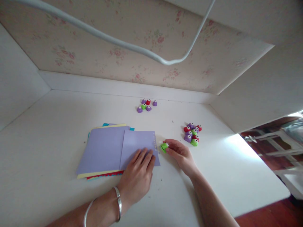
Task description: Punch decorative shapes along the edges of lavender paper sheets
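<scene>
My left hand (138, 175) lies flat, fingers together, pressing on the near right corner of a lilac paper sheet (138, 145). That sheet rests on a stack of coloured papers (101, 149). A row of small punched holes runs along the sheet's right edge. My right hand (178, 153) pinches a small green paper punch (164, 147) right beside that edge, on the white tabletop (47, 126).
A pile of several red, purple and green punches (192, 133) sits just right of my right hand. Another small group of punches (146, 105) lies near the back wall. A white cable (165, 61) hangs overhead. The table's right edge (265, 164) drops to a wooden floor.
</scene>
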`<state>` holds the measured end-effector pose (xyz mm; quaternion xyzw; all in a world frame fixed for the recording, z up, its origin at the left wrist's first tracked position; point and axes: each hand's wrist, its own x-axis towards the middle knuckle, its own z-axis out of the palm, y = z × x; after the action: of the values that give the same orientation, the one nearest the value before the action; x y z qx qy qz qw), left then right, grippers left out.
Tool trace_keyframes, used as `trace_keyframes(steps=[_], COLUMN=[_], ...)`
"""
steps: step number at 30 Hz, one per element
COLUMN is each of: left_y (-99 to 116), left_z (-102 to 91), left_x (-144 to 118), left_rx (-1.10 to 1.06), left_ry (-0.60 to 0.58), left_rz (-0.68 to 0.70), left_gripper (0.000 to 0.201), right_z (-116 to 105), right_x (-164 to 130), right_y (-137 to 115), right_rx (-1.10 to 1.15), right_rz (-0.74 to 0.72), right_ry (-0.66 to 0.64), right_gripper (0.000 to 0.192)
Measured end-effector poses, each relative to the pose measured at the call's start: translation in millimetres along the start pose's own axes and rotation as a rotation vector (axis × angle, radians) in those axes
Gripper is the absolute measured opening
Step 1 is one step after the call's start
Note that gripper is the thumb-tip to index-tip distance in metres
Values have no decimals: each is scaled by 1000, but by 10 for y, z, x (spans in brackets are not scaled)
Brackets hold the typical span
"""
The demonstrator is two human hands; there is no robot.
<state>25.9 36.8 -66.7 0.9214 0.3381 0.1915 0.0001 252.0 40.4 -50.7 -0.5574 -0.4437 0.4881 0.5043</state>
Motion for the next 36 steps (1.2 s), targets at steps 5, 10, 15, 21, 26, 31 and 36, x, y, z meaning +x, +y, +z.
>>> trace_keyframes(steps=[5, 10, 15, 21, 26, 31, 36], left_y=[4, -12, -32, -34, -32, -29, -16], left_z=[-17, -5, 2, -13, -23, -26, -39], left_x=[8, -4, -3, 9, 11, 6, 8], left_rx=[12, 9, 2, -7, -13, -20, -21], left_ry=[-21, -39, -34, -50, -51, -58, -67], left_rz=[-17, -31, -43, -58, -54, -47, -47], left_gripper=[42, 47, 53, 49, 48, 48, 47], right_z=[-4, -10, 9, 19, 4, 25, 33], right_x=[1, -2, 1, -30, -53, -59, -55], right_y=[18, 34, 61, 87, 18, 4, 35], right_rx=[3, -41, -135, -385, -619, -658, -643], right_rz=[-7, -51, -122, -197, -290, -300, -281], right_ry=[-12, -49, -37, -1, -16, -31, -19], right_gripper=[31, 31, 28, 30, 24, 23, 23])
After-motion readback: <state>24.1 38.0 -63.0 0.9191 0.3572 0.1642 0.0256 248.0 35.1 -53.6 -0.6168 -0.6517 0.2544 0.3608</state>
